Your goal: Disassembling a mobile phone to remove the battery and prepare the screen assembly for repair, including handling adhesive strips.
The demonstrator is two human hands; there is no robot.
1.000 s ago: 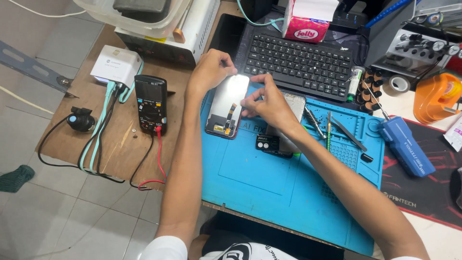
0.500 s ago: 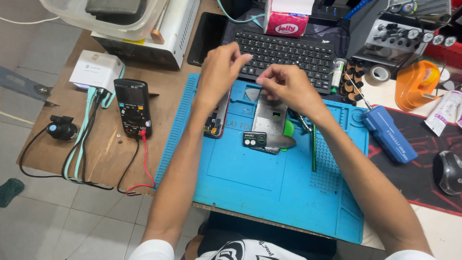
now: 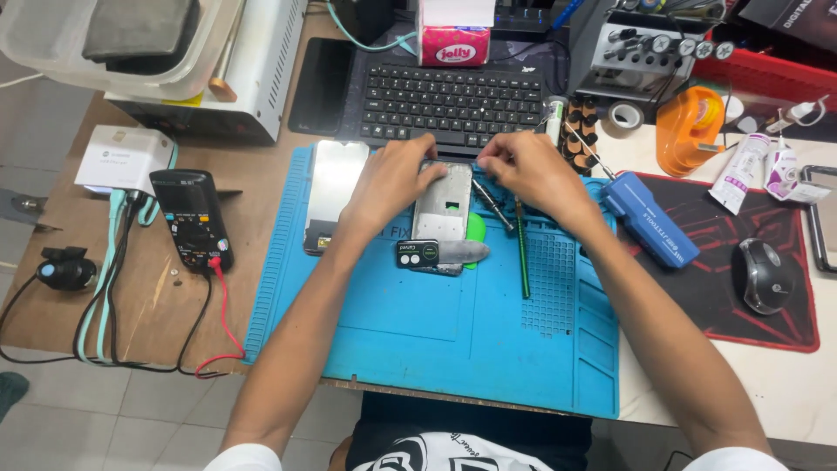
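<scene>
Broadly, a brown workbench (image 3: 157, 323) carries everything, and a blue work mat (image 3: 453, 340) covers its middle, reaching the near edge; the lower half of the mat lies bare, giving the forearms room. Behind the mat sits a black keyboard (image 3: 453, 100), close against the knuckles. A red-edged mouse pad (image 3: 750, 323) with a grey mouse (image 3: 765, 275) lies at the right, a black multimeter (image 3: 192, 218) at the left (its red lead trails toward the near edge). On the mat a detached phone screen (image 3: 331, 192) lies flat, just left of the grey phone frame (image 3: 443, 205). The left hand (image 3: 392, 179) presses on the frame's left edge, fingers curled; the right hand (image 3: 532, 170) pinches at its top corner, what it grips being hidden. A green tool (image 3: 521, 253) lies just right.
</scene>
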